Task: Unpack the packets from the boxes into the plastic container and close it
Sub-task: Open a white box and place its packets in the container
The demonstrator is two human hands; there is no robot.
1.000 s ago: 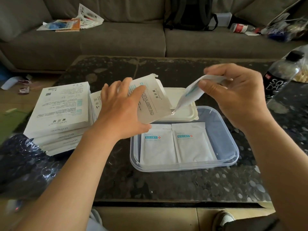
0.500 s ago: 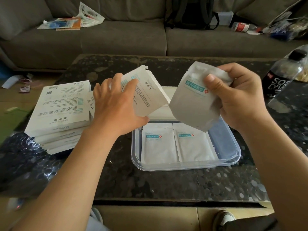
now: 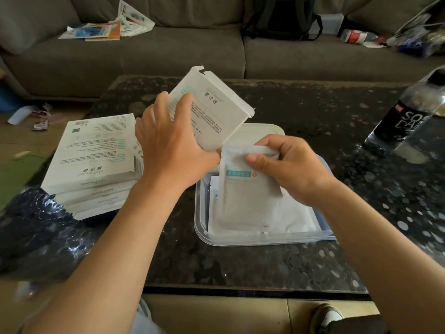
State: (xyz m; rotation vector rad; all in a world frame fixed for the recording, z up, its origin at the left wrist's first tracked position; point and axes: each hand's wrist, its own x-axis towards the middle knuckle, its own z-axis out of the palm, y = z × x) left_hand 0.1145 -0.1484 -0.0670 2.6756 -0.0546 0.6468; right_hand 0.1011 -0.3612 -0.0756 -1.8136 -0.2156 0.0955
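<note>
The right hand pinches a white packet by its top edge, thumb on the printed face. The packet hangs nearly upright, its long axis running top to bottom, its teal label near the top and its lower edge down inside the clear plastic container beneath the hand, over the packets lying flat there. The left hand, just beside the right, grips a white box by its lower corner. The box is raised and tilted, with its flapped end pointing up and away toward the sofa. Just beyond the right hand lies the white lid, behind the container. Left of the left hand sits a stack of boxes on the dark table. Well to the right of the right hand stands a dark-labelled bottle.
</note>
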